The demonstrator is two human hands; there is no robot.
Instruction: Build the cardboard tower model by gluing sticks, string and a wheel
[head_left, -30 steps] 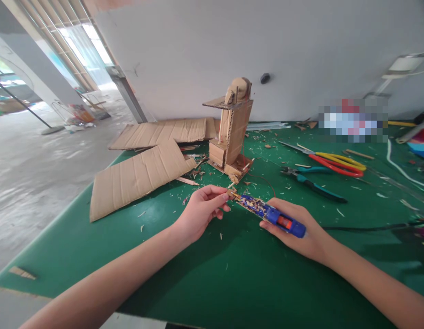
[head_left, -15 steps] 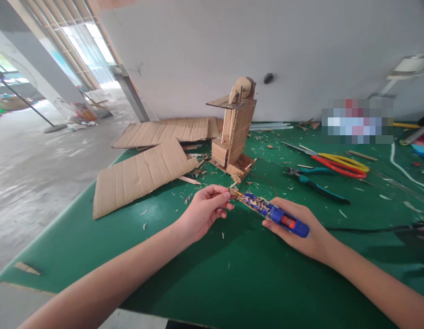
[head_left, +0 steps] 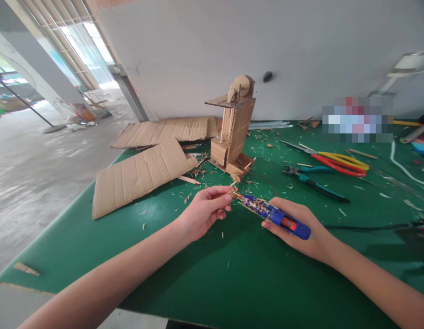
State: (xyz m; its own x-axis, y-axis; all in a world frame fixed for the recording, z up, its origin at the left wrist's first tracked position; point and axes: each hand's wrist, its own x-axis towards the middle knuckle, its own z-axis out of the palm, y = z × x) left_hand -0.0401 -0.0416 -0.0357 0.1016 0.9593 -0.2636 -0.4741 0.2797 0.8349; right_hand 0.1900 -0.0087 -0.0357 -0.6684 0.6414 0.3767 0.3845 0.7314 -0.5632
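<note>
My right hand [head_left: 294, 224] is wrapped round a blue hot glue gun [head_left: 267, 211], its nozzle pointing left and its body crusted with debris. Between thumb and fingers, my left hand [head_left: 210, 210] pinches a small piece of cardboard [head_left: 233, 193] right at the nozzle tip. Whether the nozzle touches that piece I cannot tell. Just beyond both hands stands a tall cardboard model [head_left: 240, 132], upright on a cardboard base, with a flat ledge and a rounded part on top. A thin red wire trails from its base.
Cut cardboard sheets [head_left: 140, 180] lie on the green table [head_left: 184, 278] to the left. Red-and-yellow-handled scissors [head_left: 338, 162] and teal-handled pliers [head_left: 318, 183] lie on the right. Scraps and shavings litter the tabletop. A black cable [head_left: 369, 227] runs to the right, and a wall stands behind.
Hardly anything differs. The glue gun's nozzle and the small cardboard piece have shifted very slightly; both hands keep their grips.
</note>
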